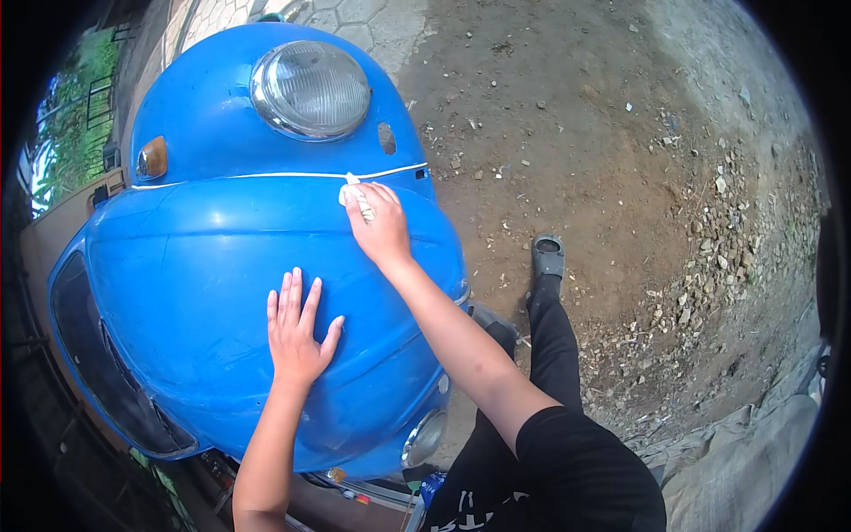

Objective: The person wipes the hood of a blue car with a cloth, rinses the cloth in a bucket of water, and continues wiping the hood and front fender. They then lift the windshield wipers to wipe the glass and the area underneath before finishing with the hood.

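Note:
A blue car's rounded front hood (204, 293) spreads out below me. My left hand (297, 335) lies flat on the hood with its fingers stretched out. Farther along, my right hand (381, 222) is closed around a pale crumpled cloth (356, 197). The cloth touches the hood's edge, beside the white trim strip (266, 175) that runs along the seam with the fender. On that fender (204, 97) sit a round glass headlight (312, 90) and an orange turn signal (152, 158). Part of the cloth is hidden under my fingers.
A second headlight (425, 438) shows on the near fender. The windshield (97, 355) is at the left. Bare dirt ground (505, 115) with a strip of loose stones (709, 266) lies to the right. My shoe (549, 257) stands on the dirt, and grey sheeting (745, 452) covers the lower right.

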`<state>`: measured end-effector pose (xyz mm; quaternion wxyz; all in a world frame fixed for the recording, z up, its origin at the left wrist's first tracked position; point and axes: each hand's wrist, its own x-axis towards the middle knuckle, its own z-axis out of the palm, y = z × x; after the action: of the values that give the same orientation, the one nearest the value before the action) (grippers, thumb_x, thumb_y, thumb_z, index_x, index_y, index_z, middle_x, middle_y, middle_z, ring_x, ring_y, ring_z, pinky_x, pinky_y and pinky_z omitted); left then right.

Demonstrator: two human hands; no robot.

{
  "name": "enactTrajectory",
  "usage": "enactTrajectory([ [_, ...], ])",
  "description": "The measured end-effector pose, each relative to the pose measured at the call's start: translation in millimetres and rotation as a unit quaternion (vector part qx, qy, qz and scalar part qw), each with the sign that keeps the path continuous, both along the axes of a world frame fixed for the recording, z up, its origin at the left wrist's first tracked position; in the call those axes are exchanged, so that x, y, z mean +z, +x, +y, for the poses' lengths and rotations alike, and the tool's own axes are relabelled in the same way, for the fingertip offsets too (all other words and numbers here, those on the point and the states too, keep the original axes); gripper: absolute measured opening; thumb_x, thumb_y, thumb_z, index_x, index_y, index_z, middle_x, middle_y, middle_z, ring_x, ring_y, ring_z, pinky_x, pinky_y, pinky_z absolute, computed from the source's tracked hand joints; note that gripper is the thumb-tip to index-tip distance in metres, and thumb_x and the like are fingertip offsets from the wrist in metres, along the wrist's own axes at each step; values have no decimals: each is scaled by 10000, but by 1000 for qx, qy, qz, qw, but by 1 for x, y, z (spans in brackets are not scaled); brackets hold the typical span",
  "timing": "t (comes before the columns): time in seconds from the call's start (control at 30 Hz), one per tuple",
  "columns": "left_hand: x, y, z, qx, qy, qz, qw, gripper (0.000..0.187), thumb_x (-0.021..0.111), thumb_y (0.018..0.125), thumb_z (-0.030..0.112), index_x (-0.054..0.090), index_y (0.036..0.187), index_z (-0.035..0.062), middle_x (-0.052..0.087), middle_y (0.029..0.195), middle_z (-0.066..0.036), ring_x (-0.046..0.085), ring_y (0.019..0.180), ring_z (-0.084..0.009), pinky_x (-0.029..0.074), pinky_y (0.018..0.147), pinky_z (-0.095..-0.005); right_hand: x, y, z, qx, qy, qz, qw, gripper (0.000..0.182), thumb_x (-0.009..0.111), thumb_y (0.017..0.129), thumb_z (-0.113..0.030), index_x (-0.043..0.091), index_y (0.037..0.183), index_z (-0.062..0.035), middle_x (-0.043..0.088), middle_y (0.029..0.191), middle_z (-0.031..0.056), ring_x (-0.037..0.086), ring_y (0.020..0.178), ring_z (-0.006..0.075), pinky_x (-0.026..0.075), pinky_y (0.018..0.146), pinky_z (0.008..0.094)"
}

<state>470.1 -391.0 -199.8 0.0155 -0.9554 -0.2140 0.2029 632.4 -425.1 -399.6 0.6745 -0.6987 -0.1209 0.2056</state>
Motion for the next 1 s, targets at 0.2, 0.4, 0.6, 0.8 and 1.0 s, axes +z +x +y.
enactTrajectory([
  [0.2, 61, 42, 138, -32, 172, -52, 983, 800, 768, 941, 447, 484, 1618, 127, 359, 1731, -178, 285, 1619, -392, 212, 1310, -554, -167, -15, -108, 9, -304, 318, 898, 421, 642, 997, -415, 784, 1170, -58, 778, 1153, 218, 734, 1124, 395, 561, 992, 484],
  [0.4, 52, 38, 164, 35, 177, -49, 982, 895, 709, 953, 569, 395, 1672, 137, 281, 1765, -178, 207, 1648, -377, 133, 1334, -544, -129, 1, -53, -48, -360, 263, 894, 416, 659, 976, -467, 808, 1149, -118, 798, 1104, 191, 756, 1068, 406, 577, 961, 506],
  [0.6, 46, 27, 174, 65, 179, -73, 979, 785, 547, 1068, 440, 298, 1691, 32, 213, 1779, -216, 157, 1661, -381, 101, 1337, -536, 101, 4, 112, 43, 22, -38, 998, 307, 699, 999, -318, 806, 1061, -38, 789, 1099, 175, 704, 1089, 384, 536, 1006, 477],
  [0.8, 44, 29, 172, 79, 205, -60, 974, 818, 520, 1079, 408, 197, 1706, -7, 177, 1764, -286, 130, 1660, -411, 90, 1336, -537, 41, 19, 60, 63, -51, 16, 997, 276, 729, 943, -276, 792, 1058, -32, 775, 1099, 173, 705, 1085, 372, 551, 983, 453],
  [1.0, 46, 31, 171, 79, 205, -53, 974, 828, 517, 1077, 415, 195, 1699, -28, 174, 1758, -304, 129, 1655, -431, 92, 1334, -542, -127, -24, -81, -56, -333, 281, 898, 436, 628, 1023, -457, 743, 1280, -125, 767, 1227, 169, 703, 1191, 399, 527, 1069, 483],
])
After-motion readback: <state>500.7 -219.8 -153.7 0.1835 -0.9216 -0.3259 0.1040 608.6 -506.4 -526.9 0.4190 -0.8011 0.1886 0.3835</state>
